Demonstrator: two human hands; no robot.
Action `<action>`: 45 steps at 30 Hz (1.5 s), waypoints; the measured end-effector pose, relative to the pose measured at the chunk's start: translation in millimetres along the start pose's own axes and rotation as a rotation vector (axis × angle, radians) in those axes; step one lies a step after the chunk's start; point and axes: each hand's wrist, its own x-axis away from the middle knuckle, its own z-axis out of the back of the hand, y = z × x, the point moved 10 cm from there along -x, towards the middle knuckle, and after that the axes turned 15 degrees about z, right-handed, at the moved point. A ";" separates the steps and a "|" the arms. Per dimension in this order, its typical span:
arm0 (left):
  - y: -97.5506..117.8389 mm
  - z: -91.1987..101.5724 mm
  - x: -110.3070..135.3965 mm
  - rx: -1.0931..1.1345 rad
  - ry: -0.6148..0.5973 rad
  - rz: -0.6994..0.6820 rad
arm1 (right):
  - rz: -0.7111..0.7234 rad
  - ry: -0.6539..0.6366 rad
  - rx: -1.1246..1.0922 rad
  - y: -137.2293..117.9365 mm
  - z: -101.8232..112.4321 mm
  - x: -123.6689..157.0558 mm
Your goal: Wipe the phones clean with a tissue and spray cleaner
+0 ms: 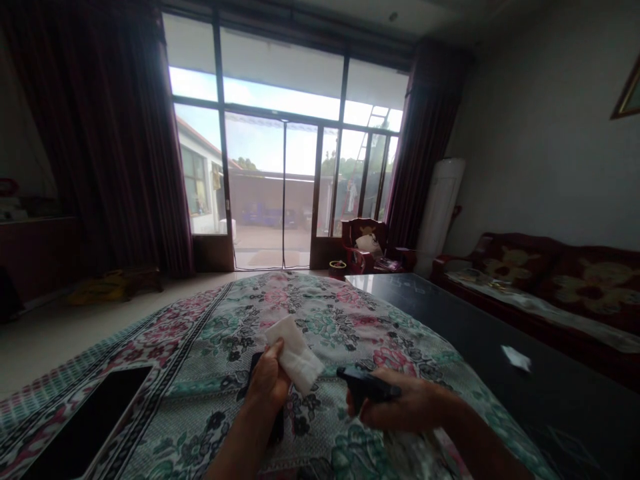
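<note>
Floral cloth [320,313], dark table [500,347], bright glass doors [273,193]

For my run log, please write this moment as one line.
left hand: holds white cloth | right hand: grips black sprayer | below: floral cover

soft white cloth pad [295,353], matt black plastic sprayer [367,385], floral woven cover [325,313], glossy dark table [500,333].

Head view – looks forward-down, close over floral cloth [320,313].
</note>
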 end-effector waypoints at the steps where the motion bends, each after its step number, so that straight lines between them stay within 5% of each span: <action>1: 0.9 0.7 -1.1 0.005 0.002 -0.002 | -0.008 0.015 0.020 -0.6 3.4 2.1; 8: -4.9 -5.7 5.7 -0.014 -0.013 0.003 | 0.066 0.075 0.028 -16.9 16.0 7.3; 14: -52.5 -30.8 23.6 -0.318 -0.175 0.245 | -0.006 0.079 0.049 -14.6 12.0 5.9; 21: -27.8 -24.6 22.6 -0.214 -0.059 0.123 | -0.006 0.064 0.067 -12.3 10.2 7.8; 28: -42.1 -26.5 22.4 -0.249 -0.073 0.161 | 0.026 0.051 0.031 -23.5 8.4 5.5; 35: -29.8 -18.6 17.9 -0.162 -0.027 0.119 | -0.014 -0.025 0.036 -9.6 -0.3 3.7; 45: -58.8 -22.7 21.3 -0.241 -0.079 0.232 | -0.011 0.176 0.025 -9.7 23.4 3.3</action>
